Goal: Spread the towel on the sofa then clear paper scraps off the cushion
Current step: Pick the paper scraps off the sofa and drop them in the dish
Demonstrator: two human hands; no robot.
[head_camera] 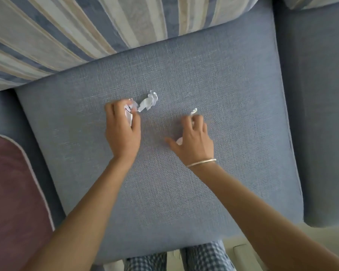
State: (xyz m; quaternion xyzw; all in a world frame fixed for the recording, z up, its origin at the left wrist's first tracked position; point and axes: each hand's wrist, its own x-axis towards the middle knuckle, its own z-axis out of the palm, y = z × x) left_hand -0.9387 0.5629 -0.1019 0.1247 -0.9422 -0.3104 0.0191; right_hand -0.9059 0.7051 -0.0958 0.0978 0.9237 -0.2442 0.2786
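Left hand (123, 132): fingers pinched on crumpled paper (128, 112). Right hand (194, 141): fingers curled over scraps (194, 111). Loose scrap (149, 102): on blue cushion (184, 192), beside left fingertips. Towel: not identifiable. Risk: full hands may drop scraps when reaching for the loose one.

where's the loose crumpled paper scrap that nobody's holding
The crumpled white paper scrap lies on the blue woven seat cushion, just beyond the left hand, toward the striped back cushion.
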